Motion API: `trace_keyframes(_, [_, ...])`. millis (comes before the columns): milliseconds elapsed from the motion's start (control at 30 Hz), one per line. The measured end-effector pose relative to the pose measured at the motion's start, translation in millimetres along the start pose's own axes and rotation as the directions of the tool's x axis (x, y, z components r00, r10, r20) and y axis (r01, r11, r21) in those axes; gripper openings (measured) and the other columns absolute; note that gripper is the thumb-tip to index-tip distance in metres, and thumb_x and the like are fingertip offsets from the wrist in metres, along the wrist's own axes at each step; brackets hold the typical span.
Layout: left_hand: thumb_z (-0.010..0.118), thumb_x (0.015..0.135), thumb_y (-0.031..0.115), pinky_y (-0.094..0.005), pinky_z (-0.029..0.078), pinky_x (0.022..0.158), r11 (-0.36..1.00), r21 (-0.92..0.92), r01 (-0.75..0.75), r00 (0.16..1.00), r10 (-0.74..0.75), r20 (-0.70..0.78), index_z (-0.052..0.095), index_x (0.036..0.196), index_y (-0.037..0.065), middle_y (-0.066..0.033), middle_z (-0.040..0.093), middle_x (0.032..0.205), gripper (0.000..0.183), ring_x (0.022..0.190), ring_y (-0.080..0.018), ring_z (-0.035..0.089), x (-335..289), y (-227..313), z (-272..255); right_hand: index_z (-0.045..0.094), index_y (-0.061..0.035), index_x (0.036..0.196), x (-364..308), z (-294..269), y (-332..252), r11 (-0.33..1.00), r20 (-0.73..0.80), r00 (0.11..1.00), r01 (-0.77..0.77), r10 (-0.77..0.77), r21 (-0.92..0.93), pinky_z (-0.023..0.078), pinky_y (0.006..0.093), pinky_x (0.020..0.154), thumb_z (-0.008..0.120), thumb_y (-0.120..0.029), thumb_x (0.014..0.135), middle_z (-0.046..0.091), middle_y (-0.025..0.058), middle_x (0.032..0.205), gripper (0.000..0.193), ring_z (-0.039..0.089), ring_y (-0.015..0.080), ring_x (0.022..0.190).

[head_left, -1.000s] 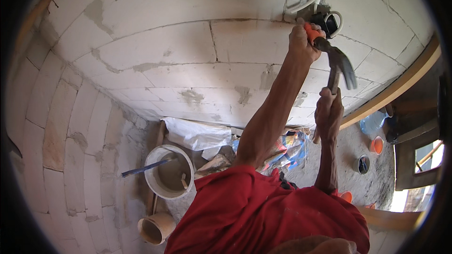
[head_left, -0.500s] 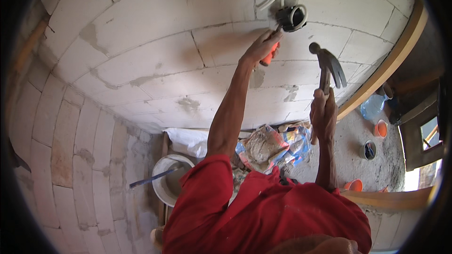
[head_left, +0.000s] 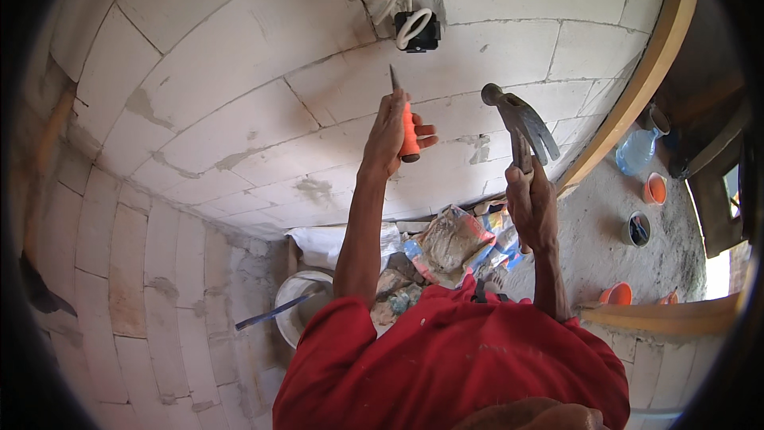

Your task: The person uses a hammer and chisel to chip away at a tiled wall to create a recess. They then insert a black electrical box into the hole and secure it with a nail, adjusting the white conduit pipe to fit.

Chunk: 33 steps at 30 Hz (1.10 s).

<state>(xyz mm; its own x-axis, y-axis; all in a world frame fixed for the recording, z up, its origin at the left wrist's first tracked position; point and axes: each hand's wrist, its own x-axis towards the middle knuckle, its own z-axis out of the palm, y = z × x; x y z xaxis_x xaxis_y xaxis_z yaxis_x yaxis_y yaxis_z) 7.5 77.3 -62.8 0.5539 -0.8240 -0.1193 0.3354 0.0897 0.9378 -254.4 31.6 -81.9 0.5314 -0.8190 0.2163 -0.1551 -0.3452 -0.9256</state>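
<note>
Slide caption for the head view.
Left hand holds orange-handled pointed metal tool below square black box; right hand holds dark metal claw hammer.

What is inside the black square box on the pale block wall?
A looped white cable shows across the black square box. What lies deeper inside cannot be made out: it is dark and partly covered by the loop.

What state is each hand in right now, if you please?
Left hand: closed loosely, holding an orange-handled pointed tool.
Right hand: closed, holding a claw hammer by its handle.
</note>
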Motion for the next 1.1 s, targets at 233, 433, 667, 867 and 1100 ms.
trace_keyframes(233, [0.05,0.106,0.042,-0.0337,0.05,0.061,0.905,-0.409,0.117,0.875,0.101,0.474,0.051,0.125,0.008,-0.0078,0.056,0.087,0.039,0.063,-0.0156,0.054,-46,39,38,0.051,-0.0048,0.101,-2,-19,28,0.964,-0.035,0.997,0.068,-0.061,0.257,0.031,0.0212,0.038,0.052,-0.058,0.102,0.043,-0.0059,0.059,0.053,0.038,0.0021,0.045])
trace_keyframes(433, [0.056,0.105,0.021,-0.0492,0.057,0.091,0.818,-0.572,-0.063,0.911,0.282,0.302,0.047,0.118,0.005,-0.0113,0.056,0.102,0.022,0.089,-0.0238,0.06,24,27,135,0.05,-0.0082,0.097,-5,-43,30,0.915,-0.014,0.996,0.084,-0.085,0.394,0.03,0.0214,0.037,0.047,-0.053,0.106,0.042,-0.0054,0.058,0.046,0.036,0.0025,0.043])
trace_keyframes(667, [0.051,0.106,0.047,-0.0305,0.054,0.06,0.822,-0.532,-0.202,0.975,0.218,-0.032,0.038,0.113,0.014,-0.008,0.057,0.092,0.036,0.068,-0.0183,0.058,98,22,157,0.049,-0.0092,0.094,1,-89,59,0.901,0.019,1.0,-0.03,0.024,0.432,0.029,0.0221,0.037,0.048,-0.057,0.104,0.042,-0.0053,0.058,0.049,0.035,0.0027,0.044])
trace_keyframes(867, [0.053,0.107,0.043,-0.0314,0.043,0.054,0.848,-0.405,-0.341,0.934,0.258,-0.246,0.046,0.098,0.009,-0.007,0.054,0.079,0.035,0.059,-0.0172,0.052,114,18,189,0.051,-0.005,0.099,25,-108,87,0.855,0.083,0.992,-0.124,0.095,0.504,0.028,0.0223,0.038,0.055,-0.055,0.103,0.043,-0.0048,0.058,0.05,0.036,0.003,0.043])
trace_keyframes(1100, [0.046,0.108,0.032,-0.0334,0.047,0.058,0.752,-0.443,-0.488,0.848,0.29,-0.444,0.048,0.085,0.006,-0.0077,0.052,0.076,0.035,0.061,-0.0188,0.052,145,30,214,0.05,-0.0073,0.096,54,-116,110,0.851,0.194,0.98,-0.131,0.035,0.508,0.029,0.0225,0.035,0.051,-0.055,0.104,0.041,-0.0046,0.055,0.048,0.035,0.0036,0.04])
